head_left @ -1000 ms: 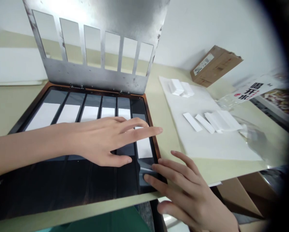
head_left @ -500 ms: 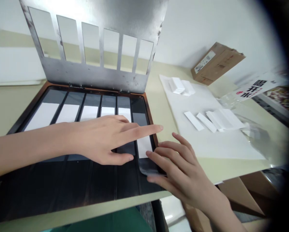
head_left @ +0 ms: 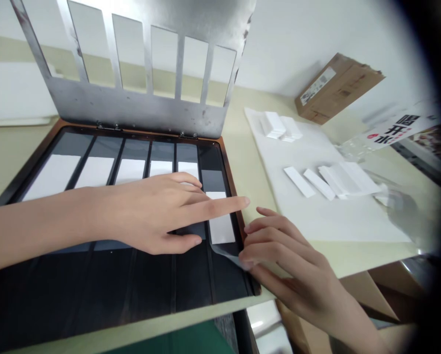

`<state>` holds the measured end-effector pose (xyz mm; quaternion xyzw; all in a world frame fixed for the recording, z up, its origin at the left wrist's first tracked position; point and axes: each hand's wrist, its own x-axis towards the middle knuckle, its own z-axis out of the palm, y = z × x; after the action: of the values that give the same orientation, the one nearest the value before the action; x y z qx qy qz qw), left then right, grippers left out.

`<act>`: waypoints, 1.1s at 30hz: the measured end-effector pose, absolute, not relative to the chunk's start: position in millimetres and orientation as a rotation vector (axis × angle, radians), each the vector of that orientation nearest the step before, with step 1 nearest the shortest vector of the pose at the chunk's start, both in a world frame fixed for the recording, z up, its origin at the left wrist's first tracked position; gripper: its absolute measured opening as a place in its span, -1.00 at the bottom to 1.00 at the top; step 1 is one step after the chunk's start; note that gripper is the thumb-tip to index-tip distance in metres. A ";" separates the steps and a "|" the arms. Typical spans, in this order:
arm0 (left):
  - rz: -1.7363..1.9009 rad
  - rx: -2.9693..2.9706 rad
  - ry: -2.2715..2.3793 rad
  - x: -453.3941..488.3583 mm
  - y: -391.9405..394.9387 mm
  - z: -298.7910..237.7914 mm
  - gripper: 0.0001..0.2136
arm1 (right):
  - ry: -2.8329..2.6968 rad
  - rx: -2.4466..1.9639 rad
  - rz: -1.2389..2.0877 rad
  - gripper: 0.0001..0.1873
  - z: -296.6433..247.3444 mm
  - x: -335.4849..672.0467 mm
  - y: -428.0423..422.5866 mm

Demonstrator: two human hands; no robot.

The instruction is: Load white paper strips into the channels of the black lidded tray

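Note:
My left hand (head_left: 179, 211) is open, palm down, over the black slotted tray (head_left: 132, 290). Its index finger stretches across a white card strip (head_left: 222, 227) in the rightmost slot, and the thumb points right. At the tray's front right, the thumb and index finger of my right hand (head_left: 290, 263) pinch the corner of a clear film (head_left: 227, 255), which is bent up off the tray. Other white strips (head_left: 95, 169) lie in the slots to the left, partly hidden by my left hand and forearm.
A hinged metal frame (head_left: 139, 105) with rectangular openings stands raised behind the tray. To the right, a white sheet (head_left: 279, 172) carries loose white strips (head_left: 299, 182) and stacked white pieces (head_left: 274, 124). A cardboard box (head_left: 338, 88) stands at the back, beside a printed sign (head_left: 393, 130).
My right fingers, spread over the film's lower end before, have closed on its corner and drawn it up and right. My left hand stays nearly in place; the view has shifted slightly.

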<state>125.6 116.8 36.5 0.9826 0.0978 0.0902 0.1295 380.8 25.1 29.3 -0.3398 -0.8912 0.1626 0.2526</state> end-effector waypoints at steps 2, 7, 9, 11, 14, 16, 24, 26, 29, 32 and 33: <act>0.244 2.838 0.285 125.8 116.3 36.9 -0.39 | -2.429 -0.924 0.423 -0.85 32.1 380.8 29.1; 0.241 2.831 0.303 127.2 115.8 36.0 -0.40 | -2.461 -0.907 0.339 -0.83 40.8 377.0 41.3; 0.266 2.868 0.320 127.3 115.7 35.6 -0.43 | -2.474 -0.896 0.333 -0.84 42.5 374.5 45.7; 0.282 2.915 0.344 127.0 115.5 35.6 -0.46 | -2.479 -0.885 0.336 -0.85 42.7 372.5 49.2; 0.271 2.925 0.364 126.3 115.2 35.3 -0.45 | -2.473 -0.878 0.322 -0.85 42.7 370.1 54.1; 0.277 2.902 0.365 126.1 115.1 34.8 -0.42 | -2.471 -0.864 0.286 -0.88 43.3 368.2 58.7; 0.330 2.700 0.383 122.7 116.0 33.8 -0.39 | -2.575 -0.796 0.261 -0.86 38.5 360.8 86.8; 0.326 2.686 0.378 120.9 116.0 35.0 -0.41 | -2.583 -0.766 0.247 -0.83 35.1 360.8 91.5; 0.283 2.683 0.390 118.5 115.5 36.7 -0.39 | -2.578 -0.699 0.195 -0.82 30.4 361.8 95.8; 0.240 2.701 0.383 116.6 115.1 37.6 -0.38 | -2.561 -0.660 0.156 -0.81 25.6 362.9 98.2; 0.239 2.713 0.372 116.2 115.2 37.8 -0.41 | -2.544 -0.657 0.152 -0.81 23.9 363.1 98.8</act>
<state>116.2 115.2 37.8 0.9681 0.1327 0.0854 0.1949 363.1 98.8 23.9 -0.2417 -0.9354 0.0557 0.2519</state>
